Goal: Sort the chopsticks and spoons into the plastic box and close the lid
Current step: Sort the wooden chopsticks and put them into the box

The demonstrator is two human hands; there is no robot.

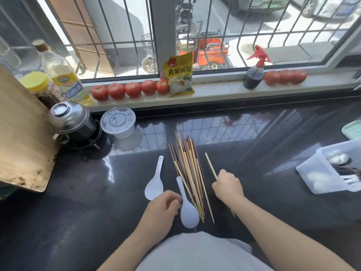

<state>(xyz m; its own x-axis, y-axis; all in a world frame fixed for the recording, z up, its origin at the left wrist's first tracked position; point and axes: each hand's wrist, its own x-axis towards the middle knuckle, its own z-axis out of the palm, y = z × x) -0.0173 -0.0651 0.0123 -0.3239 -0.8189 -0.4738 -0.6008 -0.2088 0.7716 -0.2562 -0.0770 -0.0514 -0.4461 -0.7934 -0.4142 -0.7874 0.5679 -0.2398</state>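
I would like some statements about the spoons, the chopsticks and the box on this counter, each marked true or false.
1. Two white spoons lie on the counter left of the chopstick pile. True: one spoon farther left, the other beside the pile.
2. The right hand holds a single light chopstick. True.
3. The plastic box is empty. False: metal and white utensils are already inside.
4. The box stands to the left of the pile. False: it stands at the right edge.
5. The left hand grips a bundle of chopsticks. False: it rests by the nearer spoon.
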